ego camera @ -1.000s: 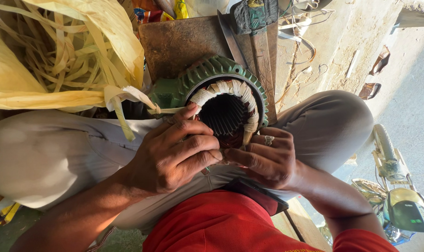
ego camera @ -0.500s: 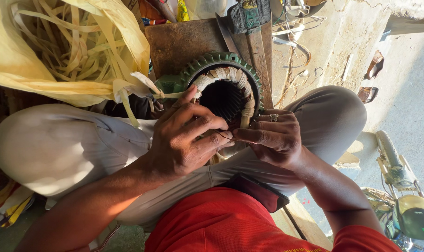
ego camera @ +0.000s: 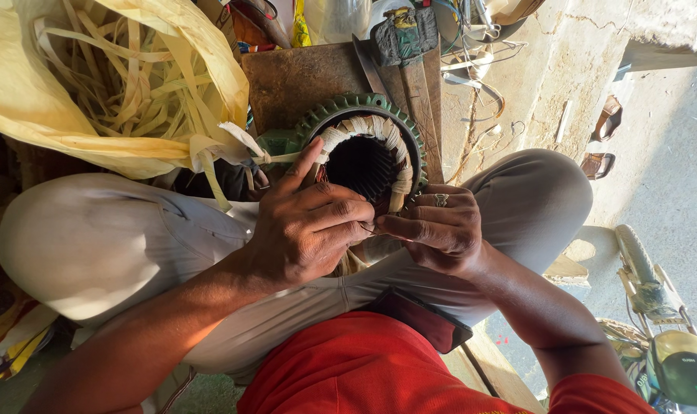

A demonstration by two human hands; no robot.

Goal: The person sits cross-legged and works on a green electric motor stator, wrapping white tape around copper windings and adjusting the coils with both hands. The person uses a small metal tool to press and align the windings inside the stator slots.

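L hand curled narrow, fingers bent in, index finger stuck out straight & touching the near rim of the motor stator. Fingertips pinch close to those of the R hand, right at the stator's lower edge; something thin seems caught between them, too small to tell what. R hand also narrow, fingers folded tight, ring on one finger, knuckles just under the stator's right side.

Stator: green ribbed housing, round, dark bore in the middle w/ pale windings wrapped round the opening. Sits just beyond both hands, resting betw. the person's knees, against a brown wooden block farther out.

Left of the L hand & beyond it: yellow plastic bag full of pale strips; one strip trails down toward the L index finger. Beyond the R hand: dark tool w/ wrapped handle lying on the block, loose wires next to it. Grey trousers under both wrists, red shirt nearest the camera.
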